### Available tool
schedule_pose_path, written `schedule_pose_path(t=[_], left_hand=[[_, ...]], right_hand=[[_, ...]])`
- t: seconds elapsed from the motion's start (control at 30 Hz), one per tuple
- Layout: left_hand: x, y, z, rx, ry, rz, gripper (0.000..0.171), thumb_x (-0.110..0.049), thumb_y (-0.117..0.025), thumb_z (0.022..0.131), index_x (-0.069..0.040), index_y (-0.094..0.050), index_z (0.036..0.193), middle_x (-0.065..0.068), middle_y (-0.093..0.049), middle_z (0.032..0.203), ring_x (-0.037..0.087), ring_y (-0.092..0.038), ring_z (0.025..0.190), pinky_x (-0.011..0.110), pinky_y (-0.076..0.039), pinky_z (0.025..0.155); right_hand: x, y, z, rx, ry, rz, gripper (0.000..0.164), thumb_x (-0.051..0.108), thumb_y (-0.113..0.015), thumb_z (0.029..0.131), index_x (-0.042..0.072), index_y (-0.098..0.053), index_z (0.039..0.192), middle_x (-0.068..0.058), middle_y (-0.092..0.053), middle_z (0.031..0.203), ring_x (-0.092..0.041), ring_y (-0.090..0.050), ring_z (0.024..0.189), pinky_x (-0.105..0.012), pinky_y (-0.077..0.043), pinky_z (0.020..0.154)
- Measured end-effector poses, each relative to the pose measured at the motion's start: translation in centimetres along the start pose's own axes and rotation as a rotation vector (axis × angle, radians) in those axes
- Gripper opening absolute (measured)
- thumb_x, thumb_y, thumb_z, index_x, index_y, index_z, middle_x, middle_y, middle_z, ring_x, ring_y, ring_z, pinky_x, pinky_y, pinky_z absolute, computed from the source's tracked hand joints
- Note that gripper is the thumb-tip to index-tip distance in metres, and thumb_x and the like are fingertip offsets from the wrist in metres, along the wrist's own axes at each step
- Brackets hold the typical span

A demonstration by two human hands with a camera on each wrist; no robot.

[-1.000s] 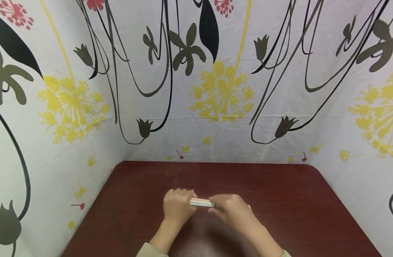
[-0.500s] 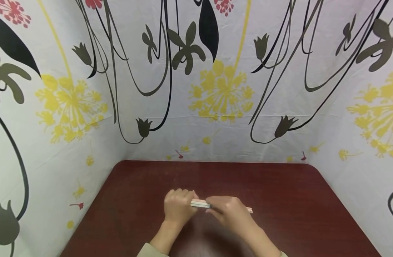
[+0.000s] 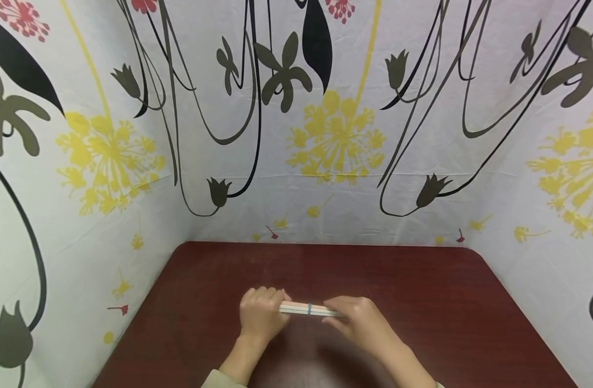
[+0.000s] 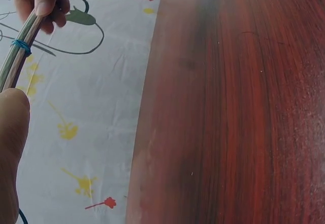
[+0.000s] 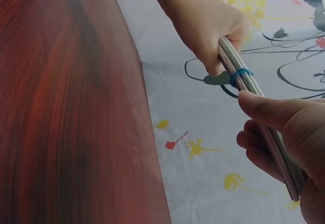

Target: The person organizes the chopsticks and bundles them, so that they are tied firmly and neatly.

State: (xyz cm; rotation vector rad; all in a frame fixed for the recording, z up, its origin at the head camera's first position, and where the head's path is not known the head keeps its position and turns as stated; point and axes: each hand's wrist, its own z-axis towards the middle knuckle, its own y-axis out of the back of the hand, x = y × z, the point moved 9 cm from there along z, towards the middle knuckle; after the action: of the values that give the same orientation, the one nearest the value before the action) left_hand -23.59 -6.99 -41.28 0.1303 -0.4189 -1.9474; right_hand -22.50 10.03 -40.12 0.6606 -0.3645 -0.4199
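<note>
A bundle of thin, pale sticks [image 3: 294, 307] is held level above the table, with a blue elastic band [image 3: 309, 309] wound round it between the two hands. My left hand [image 3: 262, 315] grips one end in curled fingers. On the other side of the band, my right hand [image 3: 366, 326] pinches the bundle between thumb and fingers. The right wrist view shows the right thumb [image 5: 264, 107] close beside the blue band [image 5: 240, 75], and the far end of the sticks poking out below that palm. Whether the sticks are chopsticks or pencils, I cannot tell.
A dark red wooden table [image 3: 422, 280] with rounded far corners lies beneath the hands. White cloth [image 3: 335, 226] printed with flowers and stems hangs along its back and both sides.
My right hand has shifted right along the bundle and my left hand slightly left, so the gap between them is wider. The blue band, mostly covered before, now shows plainly.
</note>
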Motion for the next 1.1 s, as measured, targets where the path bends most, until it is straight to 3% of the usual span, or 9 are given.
schedule_pose_path(t=[0.27, 0.5, 0.7, 0.87, 1.1], left_hand=[[0.4, -0.2, -0.1, 0.033, 0.020, -0.016, 0.031, -0.014, -0.053, 0.075, -0.017, -0.040, 0.046, -0.005, -0.042, 0.042, 0.012, -0.030, 0.037, 0.026, -0.021, 0.041], [0.7, -1.5, -0.6, 0.166, 0.032, -0.028, 0.027, -0.012, -0.056, 0.072, -0.017, -0.044, 0.048, -0.006, -0.038, 0.044, 0.011, -0.026, 0.039, 0.025, -0.021, 0.043], [0.9, -3.1, -0.8, 0.332, 0.023, -0.077, 0.028, -0.014, -0.077, 0.063, -0.018, -0.051, 0.055, -0.007, -0.045, 0.048, 0.012, -0.038, 0.040, 0.025, -0.025, 0.044], [1.3, -4.3, -1.4, 0.494, 0.046, -0.157, 0.026, -0.016, -0.082, 0.058, -0.021, -0.057, 0.066, -0.012, -0.051, 0.052, 0.006, -0.043, 0.043, 0.022, -0.030, 0.044], [1.6, -6.4, -3.0, 0.812, 0.120, -0.381, 0.027, -0.039, -0.083, 0.080, -0.021, -0.068, 0.093, -0.015, -0.060, 0.068, -0.002, -0.044, 0.053, 0.023, -0.041, 0.051]], right_hand=[[-0.8, -0.1, -0.3, 0.024, 0.008, -0.007, 0.034, 0.007, -0.092, 0.065, 0.006, -0.076, 0.095, 0.000, -0.076, 0.085, -0.007, -0.071, 0.072, -0.019, -0.055, 0.065], [-1.7, -0.7, -0.4, 0.059, 0.008, -0.026, 0.031, 0.010, -0.091, 0.067, 0.006, -0.076, 0.094, 0.001, -0.075, 0.084, -0.007, -0.070, 0.071, -0.022, -0.055, 0.064], [-2.6, -1.0, -0.5, 0.075, -0.008, -0.068, 0.029, 0.013, -0.089, 0.070, 0.007, -0.076, 0.095, 0.001, -0.075, 0.084, -0.010, -0.072, 0.073, -0.026, -0.056, 0.066], [-3.4, -1.3, -1.0, 0.087, -0.032, -0.079, 0.028, 0.015, -0.089, 0.071, 0.007, -0.077, 0.095, 0.001, -0.076, 0.085, -0.010, -0.072, 0.074, -0.027, -0.056, 0.065], [-4.7, -1.9, -1.7, 0.106, -0.061, -0.071, 0.027, 0.013, -0.089, 0.072, 0.010, -0.076, 0.095, 0.004, -0.075, 0.085, -0.007, -0.070, 0.072, -0.027, -0.055, 0.064]])
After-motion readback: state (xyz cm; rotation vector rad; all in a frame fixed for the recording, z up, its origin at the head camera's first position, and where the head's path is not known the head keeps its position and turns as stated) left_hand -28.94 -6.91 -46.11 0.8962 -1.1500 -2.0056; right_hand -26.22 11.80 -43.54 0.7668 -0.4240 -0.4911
